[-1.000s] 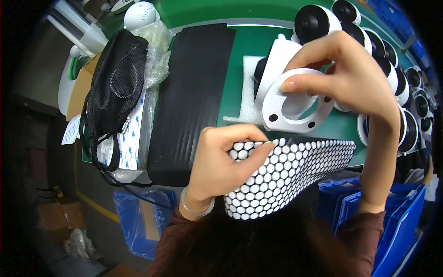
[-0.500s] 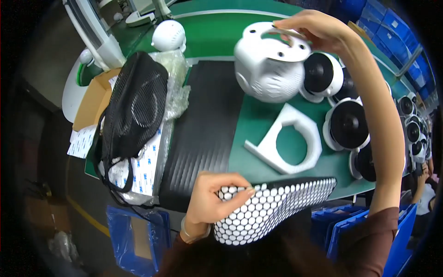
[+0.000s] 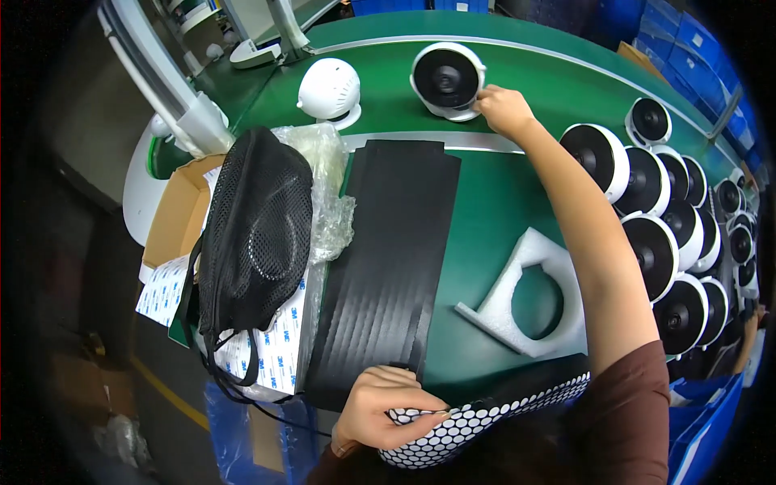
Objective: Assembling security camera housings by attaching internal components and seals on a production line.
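Note:
My left hand [image 3: 390,408] is closed in a pinch on the edge of a sheet of white round dots on black [image 3: 453,436], low in front of me. The sheet bends away to the right, partly behind my right sleeve. On the green belt at the far side, a round white device with a black front [image 3: 446,77] stands upright on its base. My right hand [image 3: 503,111] reaches out to its right side, fingers curled against the rim. A white foam cutout [image 3: 517,299] with a large round hole lies on the table beside my right forearm.
Stacked black strips [image 3: 396,218] lie left of the foam. Beyond them are a black mesh bag [image 3: 263,218], bubble wrap [image 3: 333,218] and an open carton [image 3: 178,210]. Another white device [image 3: 330,87] stands on the belt [image 3: 380,73]. Several black-fronted devices [image 3: 647,242] crowd the right.
My right hand has carried the white device from above the table away onto the belt and turned it upright, black front showing. My left hand still pinches the dotted sheet.

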The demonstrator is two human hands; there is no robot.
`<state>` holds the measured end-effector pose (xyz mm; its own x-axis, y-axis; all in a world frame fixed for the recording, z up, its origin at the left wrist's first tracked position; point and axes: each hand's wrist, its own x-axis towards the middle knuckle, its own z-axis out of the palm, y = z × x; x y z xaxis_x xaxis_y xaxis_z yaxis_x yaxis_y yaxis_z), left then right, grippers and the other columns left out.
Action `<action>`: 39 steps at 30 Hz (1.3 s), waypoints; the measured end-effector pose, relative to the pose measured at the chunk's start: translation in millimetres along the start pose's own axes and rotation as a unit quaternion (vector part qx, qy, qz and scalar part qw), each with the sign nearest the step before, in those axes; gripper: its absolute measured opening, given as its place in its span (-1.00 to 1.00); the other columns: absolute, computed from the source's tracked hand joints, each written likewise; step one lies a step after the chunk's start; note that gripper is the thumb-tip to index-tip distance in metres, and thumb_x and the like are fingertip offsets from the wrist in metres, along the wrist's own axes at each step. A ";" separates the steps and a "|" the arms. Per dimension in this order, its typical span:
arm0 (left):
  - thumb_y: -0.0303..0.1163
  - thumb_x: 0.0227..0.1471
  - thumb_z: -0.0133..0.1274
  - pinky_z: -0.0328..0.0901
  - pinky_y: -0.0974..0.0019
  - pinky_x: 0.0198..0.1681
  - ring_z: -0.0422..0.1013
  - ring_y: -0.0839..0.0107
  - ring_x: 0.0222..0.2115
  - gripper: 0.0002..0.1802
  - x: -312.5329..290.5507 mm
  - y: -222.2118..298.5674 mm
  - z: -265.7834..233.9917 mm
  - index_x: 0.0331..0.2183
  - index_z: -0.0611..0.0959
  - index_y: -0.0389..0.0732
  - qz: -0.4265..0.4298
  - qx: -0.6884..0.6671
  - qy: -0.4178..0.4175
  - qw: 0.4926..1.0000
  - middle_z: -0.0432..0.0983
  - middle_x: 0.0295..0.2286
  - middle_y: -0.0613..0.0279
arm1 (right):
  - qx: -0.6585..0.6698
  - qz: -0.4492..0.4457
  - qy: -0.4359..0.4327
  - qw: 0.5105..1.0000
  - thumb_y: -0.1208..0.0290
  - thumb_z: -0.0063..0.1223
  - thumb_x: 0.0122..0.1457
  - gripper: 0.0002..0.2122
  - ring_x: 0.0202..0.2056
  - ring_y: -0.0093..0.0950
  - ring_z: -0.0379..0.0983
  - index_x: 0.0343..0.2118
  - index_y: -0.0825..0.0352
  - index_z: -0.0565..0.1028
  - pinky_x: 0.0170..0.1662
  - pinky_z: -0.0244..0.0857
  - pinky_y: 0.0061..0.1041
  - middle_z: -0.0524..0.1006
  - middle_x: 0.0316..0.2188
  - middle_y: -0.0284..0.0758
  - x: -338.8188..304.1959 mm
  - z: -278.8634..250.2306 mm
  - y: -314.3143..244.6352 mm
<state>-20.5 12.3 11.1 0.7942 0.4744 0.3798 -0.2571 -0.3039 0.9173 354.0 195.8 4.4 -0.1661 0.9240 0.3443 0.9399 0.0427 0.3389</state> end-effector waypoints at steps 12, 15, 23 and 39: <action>-0.66 -0.36 0.10 -0.02 0.49 -0.78 0.23 0.54 -0.85 -0.82 0.1 2.5 5.4 -0.51 0.62 -0.39 0.012 0.020 0.024 0.999 0.48 -0.73 0.15 | 0.259 0.127 0.000 0.957 0.45 -0.04 -0.25 -0.63 -0.27 -0.20 0.43 -0.24 0.26 0.47 -0.20 0.33 -0.33 0.47 -0.28 -0.11 57.7 -78.1 -77.0; -0.62 -0.31 0.14 0.04 0.47 -0.76 0.29 0.50 -0.80 -0.87 5.4 9.5 8.4 -0.52 0.62 -0.38 -0.032 0.035 0.000 0.999 0.49 -0.70 0.12 | 0.256 0.137 0.114 0.950 0.11 0.21 -0.28 -0.17 0.06 -0.05 0.09 0.11 0.15 0.05 -0.06 0.20 -0.14 0.07 0.09 -0.02 86.1 -60.1 -133.2; -0.60 -0.30 0.15 0.21 0.45 -0.66 0.40 0.40 -0.72 -0.92 22.4 28.3 21.0 -0.57 0.61 -0.36 -0.076 0.105 -0.003 0.992 0.51 -0.66 0.10 | 0.404 0.221 0.116 0.880 0.30 0.37 -0.46 -0.05 0.04 0.03 0.01 0.08 0.14 0.01 -0.05 0.19 -0.04 0.02 0.05 -0.09 124.1 -35.9 -115.8; -0.57 -0.25 0.12 0.26 0.57 -0.54 0.41 0.58 -0.62 -0.92 13.4 43.6 26.4 -0.58 0.58 -0.39 -0.168 0.145 0.058 0.973 0.50 -0.66 0.19 | 0.699 0.186 -0.055 0.689 -0.20 -0.03 -0.22 -0.27 -0.25 -0.29 0.41 -0.04 0.28 0.30 -0.30 0.37 -0.36 0.39 -0.19 -0.10 -38.2 -209.1 -54.1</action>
<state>-6.5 -16.4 53.0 0.7341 0.6731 0.0901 0.1872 -0.3280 0.9259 247.1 78.8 156.0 0.1159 0.9896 0.0855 0.2935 0.0481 -0.9548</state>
